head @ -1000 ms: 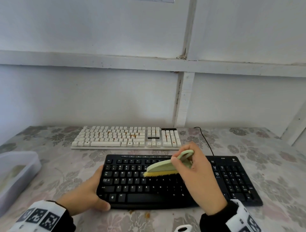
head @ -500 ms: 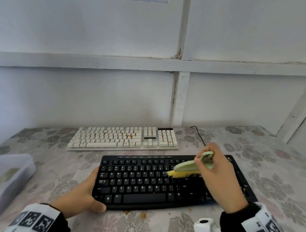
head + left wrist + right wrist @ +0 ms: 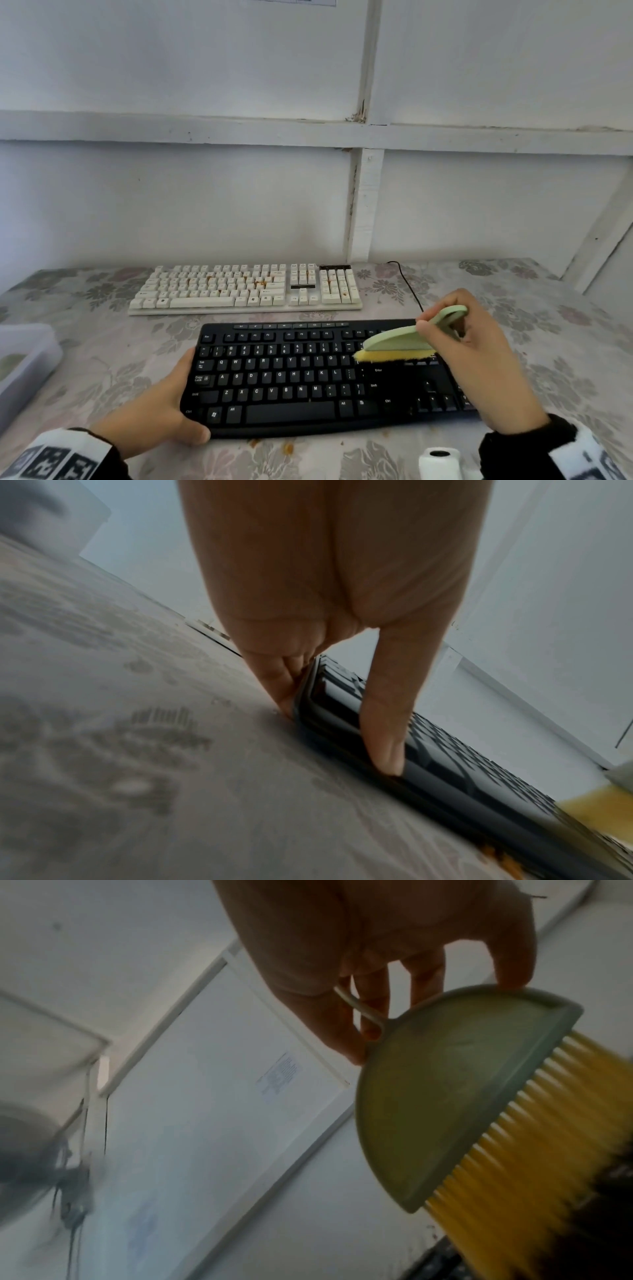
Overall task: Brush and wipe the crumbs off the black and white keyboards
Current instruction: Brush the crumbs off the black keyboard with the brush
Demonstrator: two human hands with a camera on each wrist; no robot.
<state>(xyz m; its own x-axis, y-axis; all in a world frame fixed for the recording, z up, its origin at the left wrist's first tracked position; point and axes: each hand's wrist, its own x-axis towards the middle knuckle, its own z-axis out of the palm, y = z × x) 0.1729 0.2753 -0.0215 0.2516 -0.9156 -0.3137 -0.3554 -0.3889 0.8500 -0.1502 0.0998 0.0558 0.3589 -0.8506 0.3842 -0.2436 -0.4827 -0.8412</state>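
- The black keyboard (image 3: 308, 377) lies on the surface (image 3: 548, 342) with its long axis from 9 to 3 o'clock, close to the person.
- The right hand (image 3: 479, 363) pinches the loop handle of the brush (image 3: 397, 342); in the right wrist view the fingers (image 3: 342, 1026) curl round the thin loop and one fingertip rests on the rim of the brush back.
- The brush has a smooth, pale green, half-round plastic back and a row of stiff yellow bristles. The bristles touch the keys at the 3 o'clock part of the black keyboard, near the Enter key.
- The left hand (image 3: 154, 418) grips the 9 o'clock end of the black keyboard, the thumb over the near edge and the fingers (image 3: 284, 685) against the side.
- I judge that the next stroke turns on this: the keys not yet under the bristles lie toward 3 o'clock from the brush, along the long axis, and the right hand is nearer to them.
- The white keyboard (image 3: 246, 287) lies parallel at 12 o'clock, well apart from both hands, with orange-brown crumbs (image 3: 260, 282) between its keys; it is not yet brushed.
- A few crumbs lie on the flowered cloth at the near edge of the black keyboard.
- The black keys are matte and low; the white ones are taller and glossy.
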